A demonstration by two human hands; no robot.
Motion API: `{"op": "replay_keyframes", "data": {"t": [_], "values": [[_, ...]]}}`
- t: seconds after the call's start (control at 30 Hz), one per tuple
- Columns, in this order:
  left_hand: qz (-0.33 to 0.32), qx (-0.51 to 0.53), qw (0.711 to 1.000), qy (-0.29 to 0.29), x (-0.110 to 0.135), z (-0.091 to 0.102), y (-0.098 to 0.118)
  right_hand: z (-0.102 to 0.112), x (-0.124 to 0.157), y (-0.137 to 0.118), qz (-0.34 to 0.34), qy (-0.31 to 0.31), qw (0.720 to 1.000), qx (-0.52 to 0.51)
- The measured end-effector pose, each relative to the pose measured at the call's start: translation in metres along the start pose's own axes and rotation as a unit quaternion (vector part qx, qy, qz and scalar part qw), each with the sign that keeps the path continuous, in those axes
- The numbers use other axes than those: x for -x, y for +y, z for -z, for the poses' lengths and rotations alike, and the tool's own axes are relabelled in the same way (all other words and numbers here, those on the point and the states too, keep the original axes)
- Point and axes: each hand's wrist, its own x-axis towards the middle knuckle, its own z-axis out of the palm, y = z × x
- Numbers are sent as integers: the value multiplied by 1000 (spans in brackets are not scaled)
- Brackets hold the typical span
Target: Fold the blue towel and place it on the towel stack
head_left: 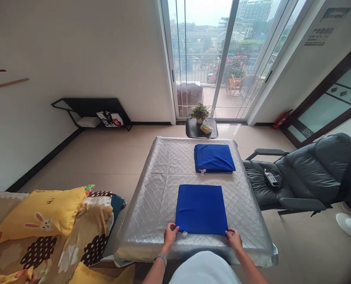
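Head view: blue cloth, unreadable label

The folded blue cloth lies flat and nearly square, faintly creased, a small white tag showing by its near left corner. It sits closer to the near edge of the surface than the far.

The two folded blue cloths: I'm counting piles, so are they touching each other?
Apart. The head view shows a bare strip of silver table cover between the near blue cloth and the far blue cloth.
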Motion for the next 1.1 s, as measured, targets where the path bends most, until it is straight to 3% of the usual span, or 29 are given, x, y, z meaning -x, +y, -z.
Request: {"op": "replay_keyframes", "data": {"t": [0.2, 0.37, 0.5, 0.73, 0.87, 0.97, 1.03, 1.1], "values": [[18, 132, 991, -34, 9, 16, 23, 7, 13, -25, -13, -35, 994, -103], [4, 208, 977, -44, 3, 36, 63, 22, 19, -68, 12, -81, 984, -161], [-34, 245, 967, -57, -18, 46, 117, 33, 10, -123, 53, -98, 976, -187], [-122, 275, 952, -54, -70, 45, 238, 42, -30, -249, 135, -111, 964, -201], [-186, 298, 935, -38, -75, 51, 289, 50, -38, -299, 189, -116, 954, -203], [-230, 301, 925, -27, -64, 60, 294, 59, -33, -304, 226, -120, 945, -204], [-240, 288, 927, -16, -53, 63, 277, 60, -29, -288, 237, -123, 942, -201], [-230, 262, 937, -2, -44, 60, 244, 56, -27, -258, 228, -125, 946, -191]]}}
